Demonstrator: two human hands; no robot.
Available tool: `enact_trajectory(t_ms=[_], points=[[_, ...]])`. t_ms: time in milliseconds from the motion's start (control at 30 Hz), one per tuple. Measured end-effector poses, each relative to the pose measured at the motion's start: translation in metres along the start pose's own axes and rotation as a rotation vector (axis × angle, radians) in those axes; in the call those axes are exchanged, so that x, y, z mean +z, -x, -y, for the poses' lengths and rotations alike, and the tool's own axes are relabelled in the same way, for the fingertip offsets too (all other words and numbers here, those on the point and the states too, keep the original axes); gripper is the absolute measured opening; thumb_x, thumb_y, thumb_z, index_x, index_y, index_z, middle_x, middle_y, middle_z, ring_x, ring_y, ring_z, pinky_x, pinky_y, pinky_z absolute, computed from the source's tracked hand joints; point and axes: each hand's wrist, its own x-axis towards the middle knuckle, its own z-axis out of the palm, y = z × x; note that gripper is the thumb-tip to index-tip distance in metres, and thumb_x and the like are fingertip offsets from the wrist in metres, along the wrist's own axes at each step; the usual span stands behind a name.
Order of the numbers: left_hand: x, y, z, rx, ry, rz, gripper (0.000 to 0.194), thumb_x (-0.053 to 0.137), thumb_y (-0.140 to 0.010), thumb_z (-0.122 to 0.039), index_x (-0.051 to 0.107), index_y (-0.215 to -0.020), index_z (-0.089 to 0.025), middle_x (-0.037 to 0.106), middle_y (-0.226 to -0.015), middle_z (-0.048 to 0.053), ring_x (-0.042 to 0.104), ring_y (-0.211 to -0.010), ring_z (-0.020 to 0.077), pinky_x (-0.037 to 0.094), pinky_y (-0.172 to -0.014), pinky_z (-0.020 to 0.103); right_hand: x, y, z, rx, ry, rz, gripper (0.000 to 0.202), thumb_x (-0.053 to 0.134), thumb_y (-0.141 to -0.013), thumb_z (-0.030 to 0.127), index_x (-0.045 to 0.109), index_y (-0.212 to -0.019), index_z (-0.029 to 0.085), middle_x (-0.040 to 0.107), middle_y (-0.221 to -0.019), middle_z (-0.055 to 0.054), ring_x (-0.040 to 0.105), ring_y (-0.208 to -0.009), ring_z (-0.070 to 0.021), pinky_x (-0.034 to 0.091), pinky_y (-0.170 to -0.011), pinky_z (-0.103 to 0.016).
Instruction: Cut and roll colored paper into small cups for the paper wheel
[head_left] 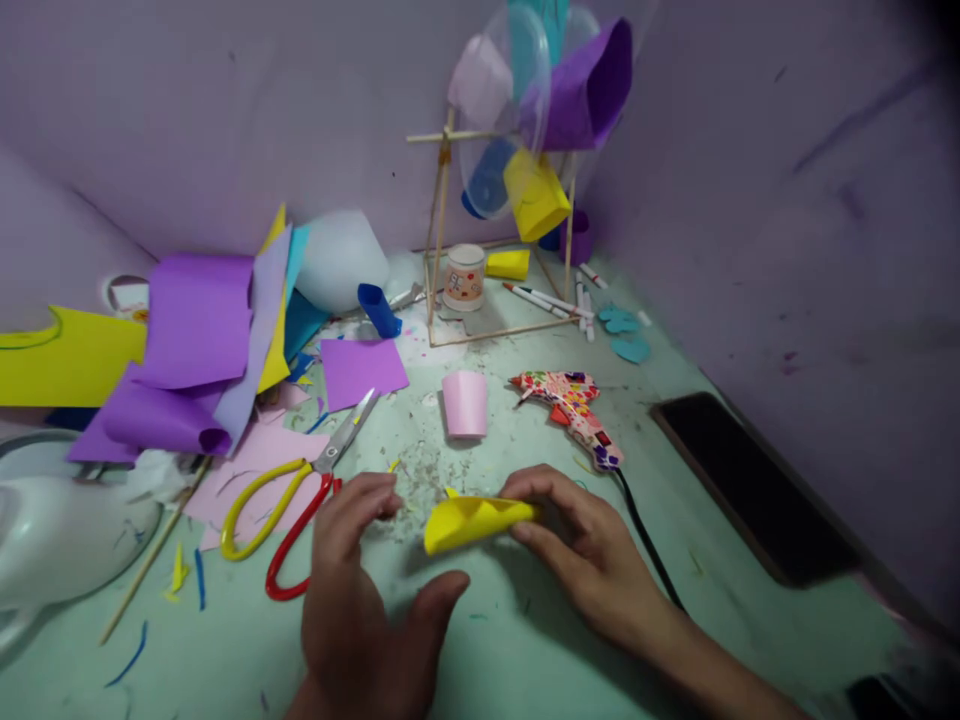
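Observation:
Between the thumb and fingers of my right hand (592, 550) is a curled piece of yellow craft foam (476, 522), with a pointed tab on its upper edge. My left hand (367, 600) is just left of it, thumb and fingers apart, holding nothing. Beyond the foam a small pink foam cup (466, 405) stands on the table. Scissors (322, 470) with one yellow and one red handle lie partly behind my left hand. A flower-patterned glue gun (574, 405) rests to the right, its black cord running behind my right arm.
A stick frame (442, 220) with a clear disc (517, 110) and coloured foam cups stands at the back. Purple and yellow foam sheets (199, 320) pile up at left. A dark phone (750, 485) lies at right. Markers (547, 300) and scraps are scattered about.

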Motion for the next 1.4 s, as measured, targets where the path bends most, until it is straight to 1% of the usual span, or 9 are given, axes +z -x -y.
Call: enact_trajectory(t_ms=[100,200,400,700,900,1000,1067,1267,1400], points=[[0.007,0.008,0.000,-0.144,0.117,0.197,0.050,0.062,-0.068,-0.017,0.044,-0.114,-0.020,0.059,-0.100,0.006,0.061,-0.082,0.0172,0.054,-0.067,0.028,0.008,0.002,-0.001,0.020,-0.167,-0.002,0.014,0.053,-0.083,0.014,0.054,-0.093,0.024,0.058,-0.091,-0.001,0.056,-0.088,-0.0157,0.046,-0.078,-0.028],[0.019,0.015,0.004,-0.085,0.245,0.306,0.049,0.055,-0.071,-0.012,0.044,-0.117,-0.023,0.061,-0.106,0.006,0.062,-0.092,0.0182,0.054,-0.076,0.030,0.016,0.004,-0.004,-0.068,-0.225,0.015,0.014,0.052,-0.084,0.015,0.053,-0.094,0.024,0.057,-0.093,-0.002,0.056,-0.091,-0.0161,0.045,-0.081,-0.028],[0.021,0.015,0.010,0.164,0.280,0.296,0.041,0.050,-0.080,-0.014,0.045,-0.120,-0.021,0.063,-0.104,0.007,0.061,-0.097,0.0172,0.052,-0.082,0.028,0.022,0.006,-0.010,-0.160,-0.253,0.041,0.011,0.050,-0.085,0.019,0.052,-0.095,0.024,0.056,-0.095,-0.004,0.055,-0.092,-0.0173,0.045,-0.082,-0.030],[0.021,0.016,0.007,0.130,0.347,0.315,0.048,0.045,-0.074,-0.004,0.047,-0.121,-0.019,0.064,-0.106,0.008,0.060,-0.099,0.0163,0.051,-0.085,0.028,0.024,0.006,-0.008,-0.124,-0.230,0.039,0.016,0.048,-0.084,0.013,0.051,-0.095,0.024,0.056,-0.095,-0.004,0.056,-0.092,-0.0162,0.047,-0.082,-0.029],[0.004,0.010,0.007,-0.472,0.536,0.373,0.049,0.061,-0.065,-0.014,0.057,-0.113,-0.023,0.063,-0.115,0.004,0.057,-0.108,0.0224,0.045,-0.094,0.034,0.016,0.005,-0.011,-0.198,0.062,-0.026,0.030,0.051,-0.081,0.006,0.051,-0.105,0.023,0.056,-0.100,-0.005,0.054,-0.096,-0.0173,0.047,-0.084,-0.031],[-0.007,0.001,0.005,-0.750,0.805,0.364,0.040,0.064,-0.065,-0.032,0.061,-0.104,-0.020,0.067,-0.108,0.006,0.062,-0.100,0.0246,0.050,-0.084,0.031,0.008,0.006,-0.014,-0.285,0.249,-0.029,0.044,0.048,-0.080,0.002,0.047,-0.119,0.021,0.054,-0.113,-0.009,0.050,-0.108,-0.0196,0.044,-0.092,-0.035],[-0.008,-0.003,0.004,-0.853,0.712,0.317,0.029,0.062,-0.068,-0.034,0.063,-0.092,-0.019,0.071,-0.095,0.005,0.065,-0.088,0.0213,0.052,-0.075,0.026,0.005,0.008,-0.015,-0.319,0.329,-0.024,0.050,0.044,-0.080,-0.001,0.042,-0.125,0.020,0.049,-0.122,-0.012,0.046,-0.116,-0.0208,0.042,-0.096,-0.038],[0.000,-0.001,0.011,-0.540,0.183,0.392,0.014,0.056,-0.071,-0.032,0.062,-0.075,-0.020,0.067,-0.064,-0.001,0.063,-0.057,0.0154,0.049,-0.050,0.022,0.001,0.021,-0.018,-0.308,0.436,-0.003,0.045,0.043,-0.082,0.002,0.041,-0.124,0.018,0.035,-0.138,-0.017,0.040,-0.125,-0.0247,0.045,-0.094,-0.042],[0.004,0.006,0.013,-0.404,-0.111,0.393,0.015,0.048,-0.077,-0.029,0.058,-0.068,-0.021,0.061,-0.051,-0.004,0.058,-0.045,0.0134,0.042,-0.043,0.021,-0.004,0.027,-0.018,-0.324,0.457,0.043,0.026,0.049,-0.081,0.005,0.055,-0.102,0.020,0.059,-0.110,-0.010,0.056,-0.100,-0.0212,0.050,-0.081,-0.039]])
